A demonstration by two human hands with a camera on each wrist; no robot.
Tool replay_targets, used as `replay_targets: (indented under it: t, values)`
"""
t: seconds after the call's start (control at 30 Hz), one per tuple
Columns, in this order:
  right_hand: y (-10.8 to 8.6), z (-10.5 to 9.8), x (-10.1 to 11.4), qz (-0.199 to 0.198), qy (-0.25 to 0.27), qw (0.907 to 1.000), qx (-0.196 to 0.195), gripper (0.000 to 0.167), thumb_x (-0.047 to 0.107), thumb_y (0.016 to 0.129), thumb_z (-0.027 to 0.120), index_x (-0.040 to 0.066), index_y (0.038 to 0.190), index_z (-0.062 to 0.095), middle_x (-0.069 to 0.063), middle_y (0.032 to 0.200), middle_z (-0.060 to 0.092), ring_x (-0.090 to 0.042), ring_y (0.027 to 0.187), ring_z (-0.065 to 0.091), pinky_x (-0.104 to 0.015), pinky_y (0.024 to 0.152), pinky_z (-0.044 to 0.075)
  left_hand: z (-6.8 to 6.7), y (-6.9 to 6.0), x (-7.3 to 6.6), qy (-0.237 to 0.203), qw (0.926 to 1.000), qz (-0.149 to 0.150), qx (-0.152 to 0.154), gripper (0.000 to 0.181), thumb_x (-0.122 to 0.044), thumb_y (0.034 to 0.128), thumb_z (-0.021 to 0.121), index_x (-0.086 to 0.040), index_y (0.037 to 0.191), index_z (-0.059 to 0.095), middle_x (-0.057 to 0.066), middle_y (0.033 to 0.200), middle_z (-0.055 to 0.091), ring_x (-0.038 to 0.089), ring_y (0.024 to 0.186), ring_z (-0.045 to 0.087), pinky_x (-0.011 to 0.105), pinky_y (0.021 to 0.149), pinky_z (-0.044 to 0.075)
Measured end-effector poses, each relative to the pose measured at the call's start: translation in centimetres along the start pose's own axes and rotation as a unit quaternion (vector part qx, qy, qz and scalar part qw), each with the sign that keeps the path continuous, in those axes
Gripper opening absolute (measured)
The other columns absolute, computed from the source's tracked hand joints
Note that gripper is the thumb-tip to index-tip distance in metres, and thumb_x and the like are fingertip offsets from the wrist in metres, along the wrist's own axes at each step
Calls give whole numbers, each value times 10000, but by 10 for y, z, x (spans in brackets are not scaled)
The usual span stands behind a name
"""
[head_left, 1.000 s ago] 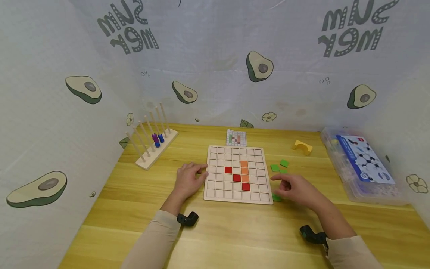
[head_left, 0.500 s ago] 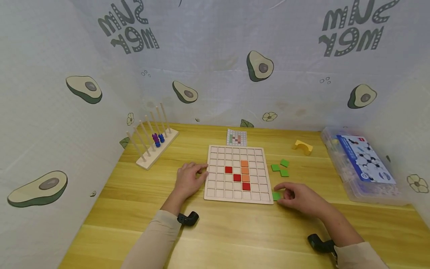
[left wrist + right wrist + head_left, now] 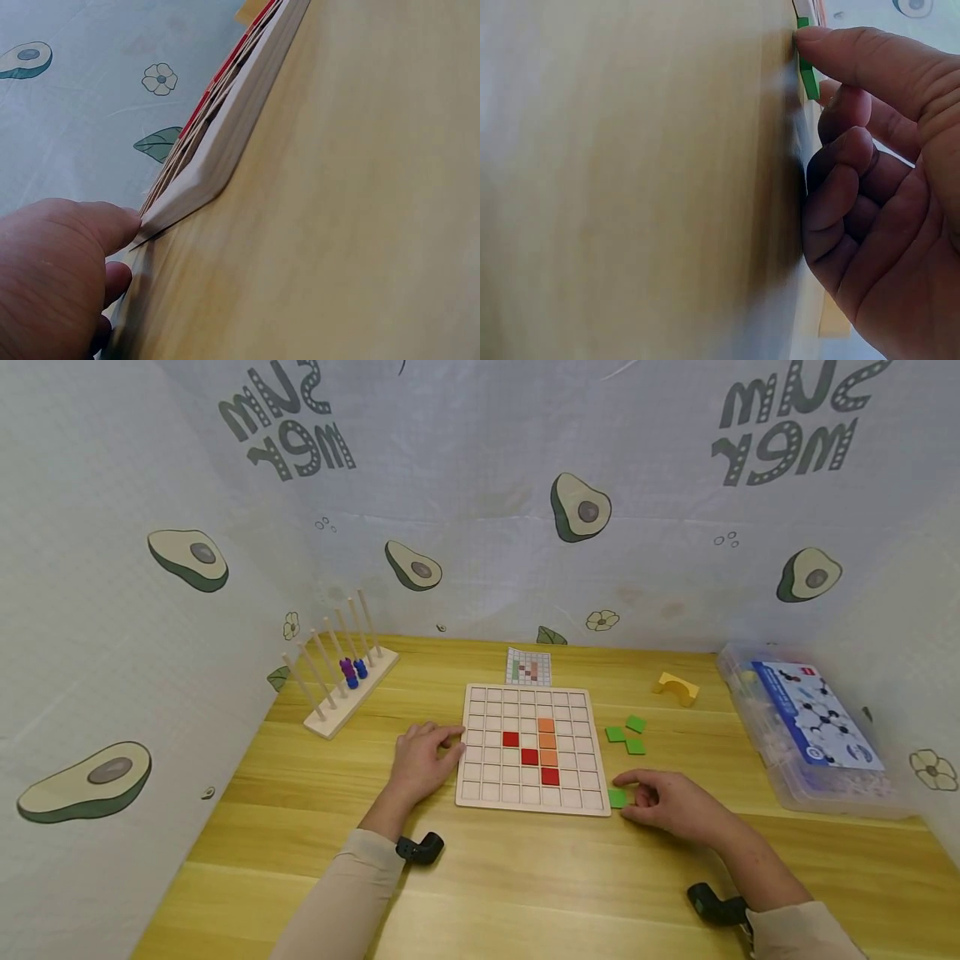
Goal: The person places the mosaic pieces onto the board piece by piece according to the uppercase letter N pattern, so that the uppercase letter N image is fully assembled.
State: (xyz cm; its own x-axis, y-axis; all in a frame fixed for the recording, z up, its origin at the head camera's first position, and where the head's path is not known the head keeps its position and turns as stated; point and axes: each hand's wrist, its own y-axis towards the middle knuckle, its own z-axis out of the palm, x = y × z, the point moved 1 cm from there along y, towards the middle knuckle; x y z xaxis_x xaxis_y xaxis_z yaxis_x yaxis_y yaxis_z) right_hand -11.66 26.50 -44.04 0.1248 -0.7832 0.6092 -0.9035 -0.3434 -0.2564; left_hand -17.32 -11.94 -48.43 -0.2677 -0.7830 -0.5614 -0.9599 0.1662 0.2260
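Pinching a green tile (image 3: 617, 798) between thumb and forefinger of the right hand (image 3: 663, 802), down at the tabletop (image 3: 525, 877) by the wooden grid board (image 3: 491, 774), near its corner at about four o'clock; cannot judge any contact between tile and board. Curling the other fingers of that hand in toward the palm. Touching the board's edge at nine o'clock with the left hand (image 3: 426, 764), released, with loosely bent fingers.

On the board, can see red tiles (image 3: 529, 757) stepping diagonally from ten to four o'clock, and orange tiles (image 3: 547, 741) in a straight column, ending at twelve o'clock of the lowest red one. Near the board at three o'clock, can see three loose green tiles (image 3: 615, 734). Just past twelve, can spot a small pattern card (image 3: 528, 667). Farther out, can make out a yellow arch block (image 3: 678, 682) at two o'clock, a clear plastic box (image 3: 783, 785) at three, and a pegged stand (image 3: 341, 703) with purple and blue beads (image 3: 349, 673) between nine and ten.
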Motion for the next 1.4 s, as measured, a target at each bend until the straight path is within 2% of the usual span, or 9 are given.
replay_targets:
  t: [0.37,0.83,1.03,1.2,1.4]
  values:
    - [1,2,0,-17,39,10000,-31,264,230,921,758,111,1147,691,14,788,537,-75,654,463,-245,587,381,0,0,0,-20,10000,-27,10,316,-342,972,684,-217,1257,737,-21,963,688,181,896,532,384,828,366]
    - [2,-7,5,-222,-177,9995,-167,248,207,931,741,98,1148,692,29,781,546,-61,646,466,-242,588,390,-2,-1,-1,-59,9998,-144,99,323,-340,975,681,-216,1268,732,-6,991,695,204,941,548,391,843,365]
    - [10,-11,17,-380,-411,9981,-270,240,225,924,750,115,1131,698,43,773,535,-58,647,455,-242,596,378,-3,-2,-1,-34,9999,-131,99,322,-341,977,680,-215,1269,731,-9,983,691,200,933,544,392,843,367]
    - [19,-11,32,-322,-414,9984,-219,250,244,927,748,126,1141,696,41,775,535,-79,647,459,-235,587,372,-3,-2,-1,-40,9999,-79,65,321,-339,974,684,-214,1266,734,-8,986,697,202,925,546,398,842,372]
    - [33,-9,51,-437,-495,9975,-247,237,232,923,751,128,1130,700,45,752,527,-96,647,460,-231,570,364,-3,-1,-2,-49,9999,-72,85,324,-346,977,679,-219,1270,731,-9,1000,701,198,932,550,396,841,371]
